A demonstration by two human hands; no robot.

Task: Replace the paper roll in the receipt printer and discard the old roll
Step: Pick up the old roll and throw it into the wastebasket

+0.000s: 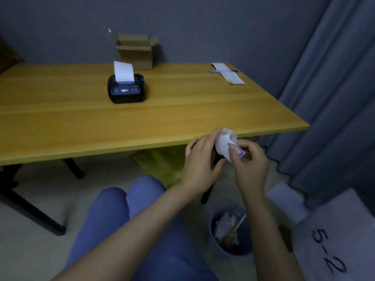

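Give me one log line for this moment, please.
left hand + right hand: holding paper roll | printer: paper out, on table | bin: on floor below

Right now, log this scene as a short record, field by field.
printer: black receipt printer on the wooden table, a paper strip standing out of its top
held item: white paper roll, off the table's near edge
left hand: cups the roll
right hand: pinches the roll's loose end
bin: waste bin on the floor, below the hands, already holding rubbish
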